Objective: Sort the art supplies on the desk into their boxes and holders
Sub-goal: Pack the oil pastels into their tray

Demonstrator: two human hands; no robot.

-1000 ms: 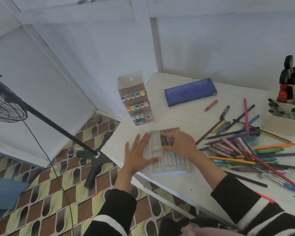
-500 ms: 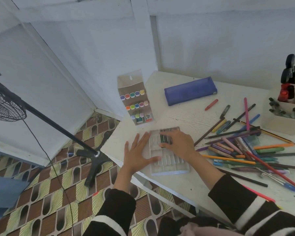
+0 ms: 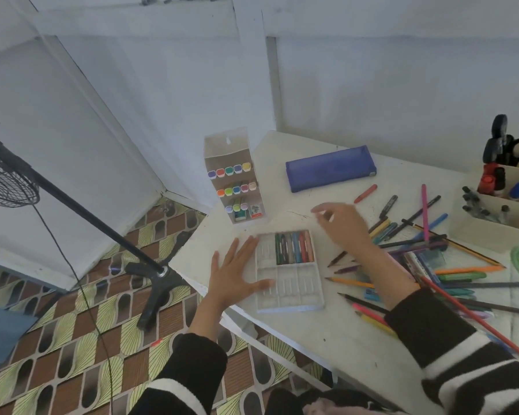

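The clear plastic crayon tray (image 3: 288,283) lies near the front left edge of the white surface (image 3: 327,330). A row of coloured crayons (image 3: 294,248) fills its far compartment; the near compartments' contents cannot be made out. The left hand (image 3: 232,275) lies flat and spread, thumb touching the tray's left side, holding nothing. The right hand (image 3: 340,224), blurred, hovers beyond the tray's far right corner with fingers loosely parted; whether its grip pinches anything cannot be told. Right of the tray, the scattered pencils and pens (image 3: 450,265) are partly hidden by the right sleeve (image 3: 450,351).
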